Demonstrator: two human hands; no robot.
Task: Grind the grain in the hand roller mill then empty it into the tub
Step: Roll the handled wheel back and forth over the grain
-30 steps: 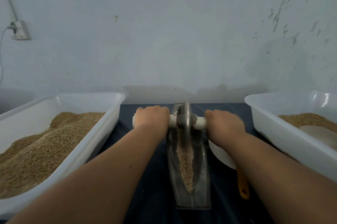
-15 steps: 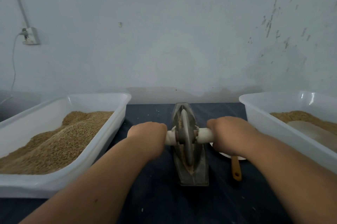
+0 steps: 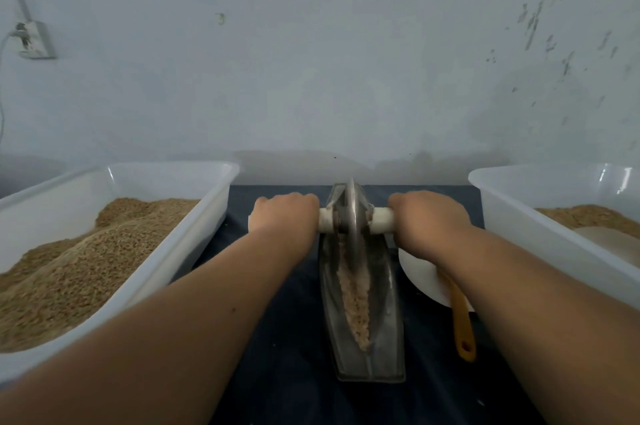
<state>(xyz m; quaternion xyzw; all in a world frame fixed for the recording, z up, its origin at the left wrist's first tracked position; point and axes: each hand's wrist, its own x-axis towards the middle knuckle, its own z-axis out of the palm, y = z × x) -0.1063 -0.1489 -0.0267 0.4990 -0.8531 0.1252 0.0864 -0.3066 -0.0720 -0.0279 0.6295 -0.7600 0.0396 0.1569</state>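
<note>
Left tub (image 3: 195, 244), right tub (image 3: 519, 220) and mill trough (image 3: 385, 338) hold grain (image 3: 69, 272).

Between the left hand (image 3: 287, 213) and the right hand (image 3: 427, 216), the wheel (image 3: 350, 216) is bright, polished metal on a smooth white handle (image 3: 381, 219). The trough (image 3: 384, 320) nearer than the hands is dull, scuffed grey metal, with coarse, crumbly grain (image 3: 351, 293) along it. Outside each hand, the left tub (image 3: 194, 230) and right tub (image 3: 512, 216) are glossy, translucent white plastic. Under the forearms lies a cloth (image 3: 287, 338), dark blue and matt.

Bare left grip (image 3: 285, 215), bare right grip (image 3: 427, 215), bare right forearm (image 3: 519, 286), bare left forearm (image 3: 207, 303) with small dark spot (image 3: 233, 309)
</note>
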